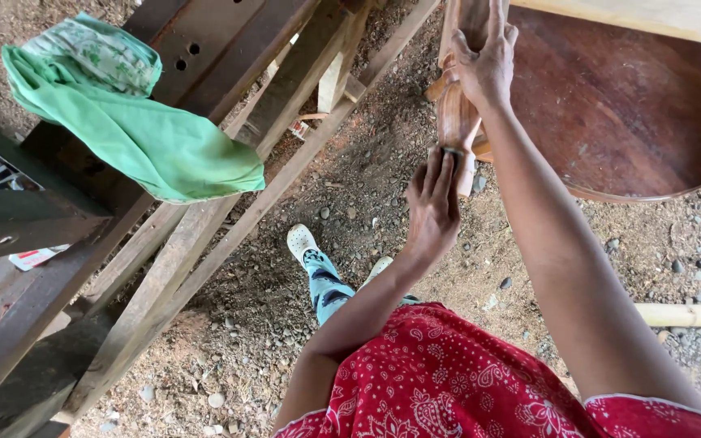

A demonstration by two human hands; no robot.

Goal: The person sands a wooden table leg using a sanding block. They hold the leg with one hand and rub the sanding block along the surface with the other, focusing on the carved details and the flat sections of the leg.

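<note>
A turned, reddish-brown wooden table leg (456, 113) stands out from a round wooden tabletop (626, 105) that lies tipped on the ground. My right hand (487, 58) wraps around the upper part of the leg. My left hand (432, 203) presses a small dark piece, probably sandpaper, against the leg's lower end, fingers flat on it. Both arms reach forward over my red patterned top.
A green cloth (135, 122) lies draped over dark wooden beams (204, 57) at the left. Lighter planks (204, 235) run diagonally across gravelly dirt (350, 162). My feet in white shoes (302, 242) stand below. A pale pole (687, 315) lies at the right.
</note>
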